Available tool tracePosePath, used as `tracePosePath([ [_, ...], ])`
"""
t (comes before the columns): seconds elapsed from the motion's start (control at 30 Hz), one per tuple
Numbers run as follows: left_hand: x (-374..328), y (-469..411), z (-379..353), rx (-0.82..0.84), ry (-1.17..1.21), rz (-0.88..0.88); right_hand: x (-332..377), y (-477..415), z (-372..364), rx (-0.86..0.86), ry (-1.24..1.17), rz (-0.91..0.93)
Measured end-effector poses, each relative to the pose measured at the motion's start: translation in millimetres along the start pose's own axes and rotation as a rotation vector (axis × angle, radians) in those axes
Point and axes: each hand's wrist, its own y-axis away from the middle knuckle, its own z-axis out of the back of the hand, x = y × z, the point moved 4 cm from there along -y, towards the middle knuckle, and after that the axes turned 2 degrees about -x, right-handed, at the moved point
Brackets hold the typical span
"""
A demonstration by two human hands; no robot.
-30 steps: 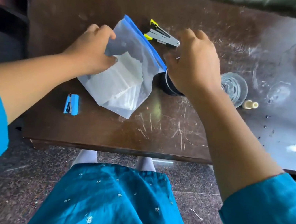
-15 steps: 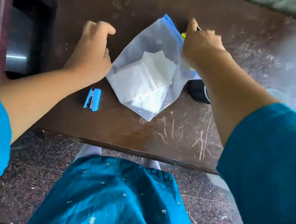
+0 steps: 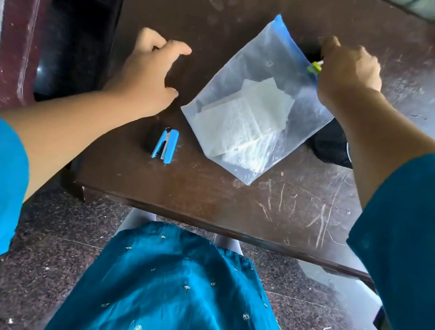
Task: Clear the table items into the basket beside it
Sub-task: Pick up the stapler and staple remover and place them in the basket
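Note:
A clear zip bag [image 3: 255,108] with a blue seal and folded white paper inside lies on the dark brown table [image 3: 233,201]. My left hand [image 3: 148,75] hovers open just left of the bag, touching nothing. My right hand [image 3: 348,71] is closed at the bag's far right corner on a grey and yellow stapler [image 3: 314,67]; only the stapler's yellow tip shows. A small blue stapler [image 3: 165,146] lies near the front left of the table. A black round object [image 3: 329,146] sits half hidden under my right forearm.
Left of the table there is a dark opening [image 3: 75,30] inside a maroon frame [image 3: 20,22]; I cannot tell what it holds. The speckled floor [image 3: 54,231] and my blue clothing are below the table's front edge.
My left hand has let go of the bag and opened to its left. My right hand left the black object, reached back and closed on the yellow-tipped stapler. The view swung left.

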Motion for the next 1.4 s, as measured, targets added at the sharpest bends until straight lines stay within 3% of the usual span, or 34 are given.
tracePosePath([
  [0.1,3,-8,-5,-0.011,-0.034,0.021,0,1,-1,-0.029,-0.013,-0.040],
  [0.27,2,-14,-4,-0.099,-0.060,-0.007,10,-2,27,-0.227,-0.078,-0.031],
  [0.37,3,-16,6,-0.113,0.043,-0.018,30,-2,45,-0.279,-0.190,0.033],
  [0.47,3,-13,13,-0.060,0.143,0.013,51,1,53,-0.251,-0.256,0.098],
  [0.67,-4,-3,8,-0.025,0.057,-0.044,68,14,55,-0.176,-0.364,0.119],
  [0.77,3,15,3,0.015,0.058,-0.027,80,25,54,-0.138,-0.536,0.138],
  [0.93,10,48,-15,0.220,0.058,0.000,97,43,37,0.009,-0.845,0.064],
  [1.03,11,57,-25,0.283,-0.029,0.019,103,51,24,0.039,-0.756,0.130],
  [1.23,3,41,-24,0.043,0.041,0.039,77,51,13,-0.097,-0.390,0.165],
  [1.4,-7,19,-23,-0.037,-0.014,0.000,63,48,-9,-0.012,-0.235,0.164],
])
